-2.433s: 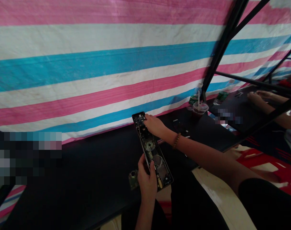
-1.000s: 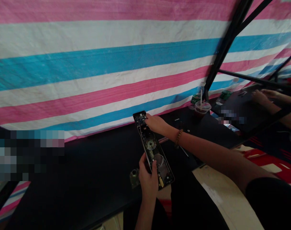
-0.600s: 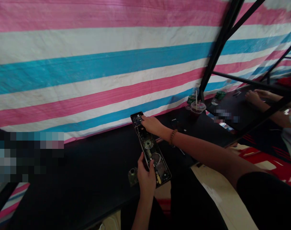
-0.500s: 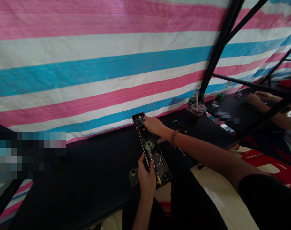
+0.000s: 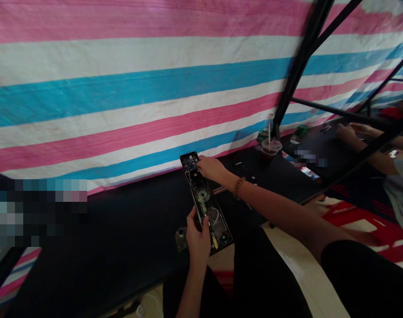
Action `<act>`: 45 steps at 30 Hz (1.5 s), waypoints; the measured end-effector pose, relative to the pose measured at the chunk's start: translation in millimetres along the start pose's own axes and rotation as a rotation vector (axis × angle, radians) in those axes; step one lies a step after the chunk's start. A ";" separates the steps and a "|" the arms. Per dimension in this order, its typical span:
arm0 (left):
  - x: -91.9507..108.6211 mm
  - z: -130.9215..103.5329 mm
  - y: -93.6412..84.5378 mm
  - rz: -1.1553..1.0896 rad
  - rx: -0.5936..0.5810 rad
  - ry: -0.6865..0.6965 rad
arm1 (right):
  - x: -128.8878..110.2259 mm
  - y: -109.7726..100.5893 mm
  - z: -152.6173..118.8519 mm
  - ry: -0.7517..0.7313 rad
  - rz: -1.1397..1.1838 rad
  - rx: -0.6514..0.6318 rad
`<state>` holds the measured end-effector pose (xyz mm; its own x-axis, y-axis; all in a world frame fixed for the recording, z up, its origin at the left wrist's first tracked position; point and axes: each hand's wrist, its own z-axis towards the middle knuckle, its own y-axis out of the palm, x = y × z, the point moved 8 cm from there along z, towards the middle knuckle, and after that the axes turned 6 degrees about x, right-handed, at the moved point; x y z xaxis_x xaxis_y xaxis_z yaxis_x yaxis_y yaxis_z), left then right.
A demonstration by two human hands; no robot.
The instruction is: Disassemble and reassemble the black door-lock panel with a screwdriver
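Observation:
A long, narrow black electronic device casing [image 5: 222,223] lies tilted over the front of the black table, its inside facing up. It bears a circuit board [image 5: 190,164] at the far end, a round metal part [image 5: 203,194] mid-way, a thin white wire and a brass-coloured piece [image 5: 215,241] at the near end. My left hand [image 5: 199,238] grips the near left side, thumb over the edge. Bent fingers of my right hand [image 5: 212,169] meet at the board's right edge; whatever is between them is hidden. A small part with a round hole [image 5: 180,239] sits beside my left hand.
Small loose bits [image 5: 238,164] and a thin rod-like tool [image 5: 248,205] lie right of the casing. A lidded cup with a straw [image 5: 271,148] and a bottle [image 5: 263,134] stand farther back. Black metal posts [image 5: 289,88] divide this table from another person's hands [image 5: 349,134]. Striped sheeting hangs behind.
The whole view has shifted slightly, so everything sits a little farther left and higher. Both hands keep nearly the same places on the casing.

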<state>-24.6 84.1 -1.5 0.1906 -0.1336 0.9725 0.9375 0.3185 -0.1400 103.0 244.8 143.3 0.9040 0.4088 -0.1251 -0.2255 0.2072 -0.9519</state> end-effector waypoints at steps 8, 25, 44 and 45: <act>1.0 -1.9 -0.3 0.014 0.005 -0.034 | 55.8 -26.8 -116.7 0.257 0.174 0.251; 47.9 -14.8 -60.7 0.393 0.135 0.236 | -10.7 0.5 -122.2 0.105 0.467 0.377; 15.8 27.3 -85.7 0.649 -0.008 0.268 | -33.2 34.2 -112.5 0.151 0.505 0.389; 21.9 30.8 -84.2 0.636 0.004 0.274 | -33.4 33.8 -111.9 0.154 0.500 0.380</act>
<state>-108.3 83.2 37.3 0.7699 -0.1521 0.6197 0.6185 0.4167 -0.6662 105.8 138.7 84.0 0.6920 0.4114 -0.5932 -0.7201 0.3366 -0.6067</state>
